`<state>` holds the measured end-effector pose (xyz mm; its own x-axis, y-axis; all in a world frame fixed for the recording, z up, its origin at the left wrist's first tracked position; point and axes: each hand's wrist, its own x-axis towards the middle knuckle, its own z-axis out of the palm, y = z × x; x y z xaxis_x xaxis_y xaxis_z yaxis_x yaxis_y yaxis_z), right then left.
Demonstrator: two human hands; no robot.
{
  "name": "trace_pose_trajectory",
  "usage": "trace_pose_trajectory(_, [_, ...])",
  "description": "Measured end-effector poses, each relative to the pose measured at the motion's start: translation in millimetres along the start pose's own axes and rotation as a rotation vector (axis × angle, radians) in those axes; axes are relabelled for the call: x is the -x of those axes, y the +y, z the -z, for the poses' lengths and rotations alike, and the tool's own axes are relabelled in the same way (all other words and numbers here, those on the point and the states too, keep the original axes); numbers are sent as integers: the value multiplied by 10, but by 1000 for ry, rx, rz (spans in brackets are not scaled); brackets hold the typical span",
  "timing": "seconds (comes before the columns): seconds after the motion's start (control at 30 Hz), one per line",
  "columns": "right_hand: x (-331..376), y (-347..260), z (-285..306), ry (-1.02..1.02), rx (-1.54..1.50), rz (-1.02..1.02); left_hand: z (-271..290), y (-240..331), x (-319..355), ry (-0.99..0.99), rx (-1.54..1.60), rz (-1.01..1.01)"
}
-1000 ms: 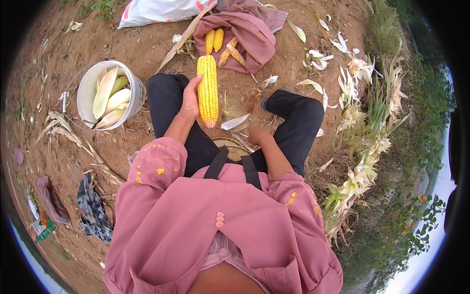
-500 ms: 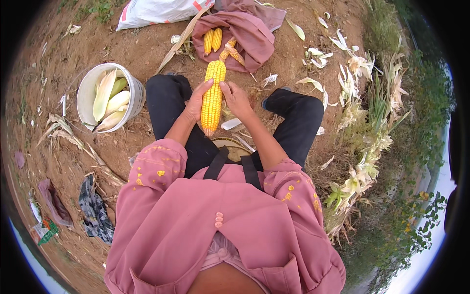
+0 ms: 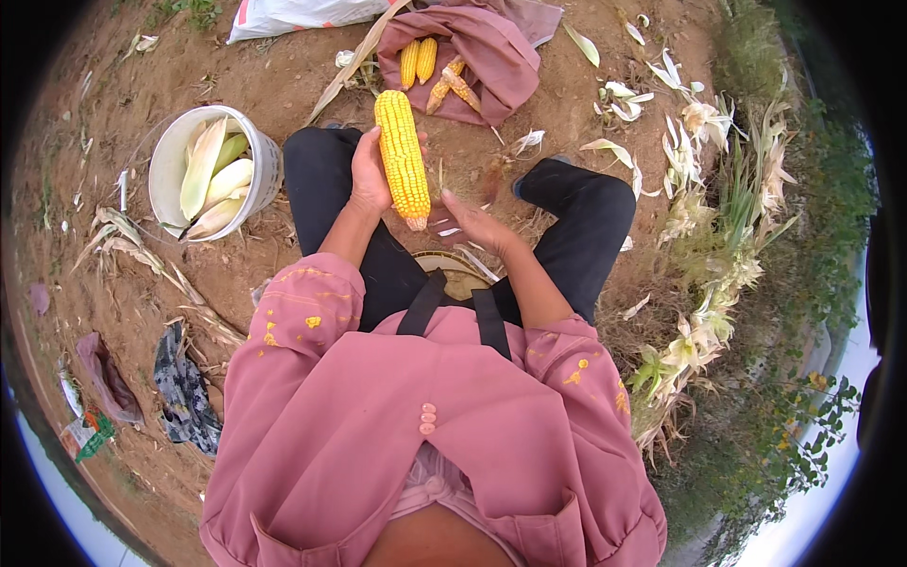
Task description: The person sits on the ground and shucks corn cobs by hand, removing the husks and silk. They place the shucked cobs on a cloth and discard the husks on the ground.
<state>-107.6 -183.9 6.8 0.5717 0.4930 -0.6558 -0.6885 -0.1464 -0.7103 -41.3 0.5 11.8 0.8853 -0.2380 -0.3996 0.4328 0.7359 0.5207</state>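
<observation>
A husked yellow ear of corn [image 3: 402,156] is gripped in my left hand [image 3: 371,172], which wraps it from the left side above my lap. The ear tilts, its pale stub end toward me. My right hand [image 3: 475,225] is just right of that lower end, apart from it, fingers stretched out and blurred in part, with nothing seen in them. Beyond my knees a dusky pink cloth sack [image 3: 505,59] lies on the ground. On it are two plump yellow ears [image 3: 418,62] and some thin, patchy cobs [image 3: 452,87].
To my left stands a white bucket [image 3: 269,175] with several ears in their husks. A white woven bag [image 3: 302,14] lies at the far edge. Torn husks [image 3: 694,350] line the right side beside weeds. A camouflage cloth [image 3: 184,392] is on the soil at the left.
My right hand has let go of the ear of corn and dropped down and to the right. The ear now leans, upper end leftward, in my left hand alone.
</observation>
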Motion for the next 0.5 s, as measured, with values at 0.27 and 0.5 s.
trace_pose_trajectory(0.27, [60,-93,-16,-214,-361,117,79,-5,-5,2,-19,108])
trace_pose_trajectory(0.5, [-106,533,655,313,448,-54,4,-40,6,-49,62,45])
